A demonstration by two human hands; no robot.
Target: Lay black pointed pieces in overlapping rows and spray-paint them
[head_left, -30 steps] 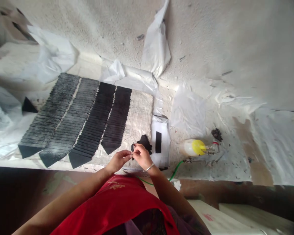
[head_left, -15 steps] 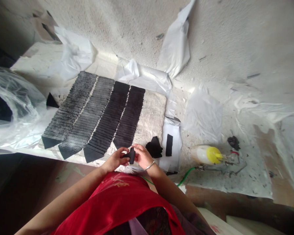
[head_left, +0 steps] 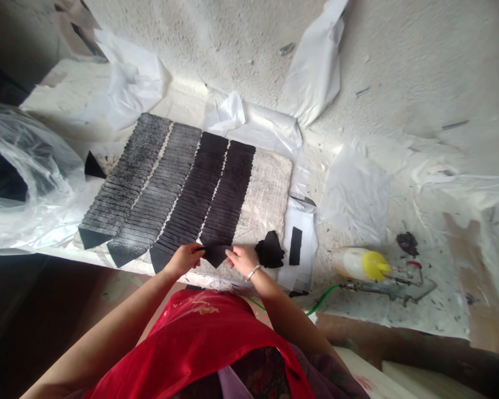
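A thin black piece with a pointed lower end (head_left: 216, 256), like cut fabric or leather, is stretched between my hands at the near end of the rightmost column. My left hand (head_left: 186, 259) pinches its left corner, and my right hand (head_left: 242, 259) pinches its right corner. Overlapping black pieces form several columns; the far-left column (head_left: 125, 172) looks greyish and speckled, while the rightmost column (head_left: 232, 185) is deep black. All lie on a pale woven cloth board (head_left: 268, 180). Close by my right hand sits a small heap of black pieces (head_left: 270, 250).
Right of the board, a black strip (head_left: 295, 245) lies on white paper (head_left: 307, 221). Farther right are a yellow-capped spray gun (head_left: 374, 265) with a green hose (head_left: 322, 301) and a crumpled dark scrap (head_left: 406, 243). Clear plastic wrap (head_left: 45, 149) bulges at left. A rough wall (head_left: 233, 50) stands behind.
The black piece was bunched between my fingers near the table edge. Now it is spread flat over the rightmost column's near end, with my hands farther apart.
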